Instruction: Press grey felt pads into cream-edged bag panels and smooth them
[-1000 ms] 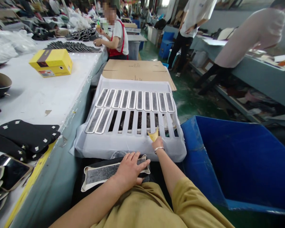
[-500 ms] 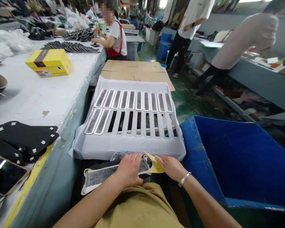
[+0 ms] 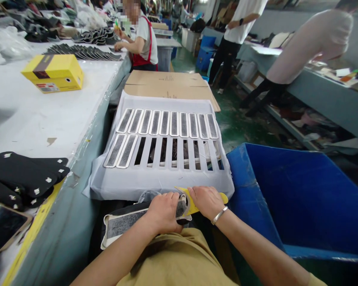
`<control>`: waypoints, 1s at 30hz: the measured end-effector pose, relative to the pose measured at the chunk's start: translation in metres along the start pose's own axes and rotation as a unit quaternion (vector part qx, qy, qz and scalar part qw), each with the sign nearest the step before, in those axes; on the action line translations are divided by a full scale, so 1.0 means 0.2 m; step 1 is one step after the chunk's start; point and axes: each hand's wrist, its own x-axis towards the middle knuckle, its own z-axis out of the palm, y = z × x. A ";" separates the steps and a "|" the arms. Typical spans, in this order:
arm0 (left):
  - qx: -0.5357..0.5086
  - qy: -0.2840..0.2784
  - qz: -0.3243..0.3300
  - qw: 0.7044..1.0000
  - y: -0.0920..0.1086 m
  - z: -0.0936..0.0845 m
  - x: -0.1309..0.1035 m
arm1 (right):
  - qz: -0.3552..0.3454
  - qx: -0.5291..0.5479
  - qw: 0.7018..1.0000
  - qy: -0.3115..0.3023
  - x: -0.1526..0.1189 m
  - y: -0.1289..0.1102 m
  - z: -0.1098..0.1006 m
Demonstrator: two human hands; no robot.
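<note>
We have our left hand (image 3: 164, 212) closed over the right part of the grey panel (image 3: 122, 226) with pale edging, which lies just in front of our body. The fingers of our right hand (image 3: 207, 200) are wrapped around a flat yellow tool (image 3: 191, 208), its curved edge at the panel's right end; whether the two touch, we cannot tell. Just beyond our hands we see a white cloth-covered board (image 3: 167, 180): ten slim grey pieces (image 3: 164, 123) fill its upper row, and two more lie at the left of its slotted lower row. A blue bin (image 3: 244, 174) stands on our right.
</note>
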 end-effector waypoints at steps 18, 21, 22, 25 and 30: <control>-0.044 0.095 0.022 0.994 0.01 0.07 -0.04 | 0.002 -0.023 0.999 0.041 0.01 -0.02 0.03; -0.046 0.093 0.016 0.994 0.01 0.07 -0.02 | -0.025 -0.037 0.997 0.056 0.01 -0.02 0.03; -0.047 0.089 0.013 0.995 0.01 0.07 -0.01 | -0.036 -0.042 0.997 0.056 0.02 -0.01 0.03; -0.058 0.086 0.006 0.995 0.02 0.07 -0.01 | -0.069 -0.053 0.995 0.044 0.04 0.01 0.02; -0.052 0.124 -0.011 0.991 0.02 0.07 -0.02 | -0.104 -0.050 0.993 0.034 0.08 0.03 0.01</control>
